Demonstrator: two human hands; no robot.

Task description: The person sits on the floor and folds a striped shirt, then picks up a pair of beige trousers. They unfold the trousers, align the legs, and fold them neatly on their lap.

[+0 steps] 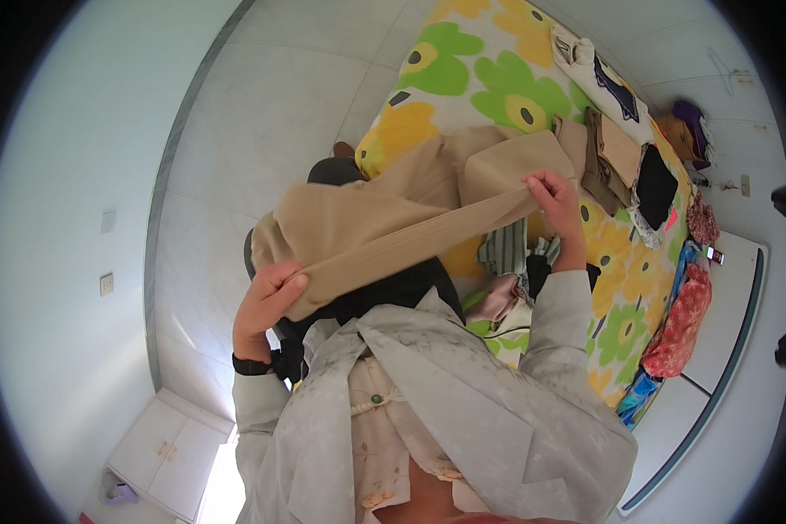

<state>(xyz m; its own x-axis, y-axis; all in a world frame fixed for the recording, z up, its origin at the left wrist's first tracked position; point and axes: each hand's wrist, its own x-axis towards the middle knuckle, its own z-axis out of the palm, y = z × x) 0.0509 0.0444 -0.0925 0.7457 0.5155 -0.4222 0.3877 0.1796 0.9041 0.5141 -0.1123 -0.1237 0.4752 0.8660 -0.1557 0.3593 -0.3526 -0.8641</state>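
Note:
I hold a tan garment (pixel 384 210) stretched between both hands above the bed. My left hand (pixel 266 301) grips its lower left edge, fingers curled over the fabric. My right hand (pixel 555 203) pinches the upper right end near a fold. The cloth hangs in front of my chest and drapes onto the bedspread (pixel 489 79), which has large green, yellow and orange flowers.
A stack of folded brown, beige and black clothes (pixel 624 170) lies on the bed's right side, with a white printed garment (pixel 598 79) beyond. Striped and pink clothes (pixel 511 262) sit below my right hand. Red patterned fabric (pixel 681 323) hangs off the edge. A white cabinet (pixel 162 450) stands low left.

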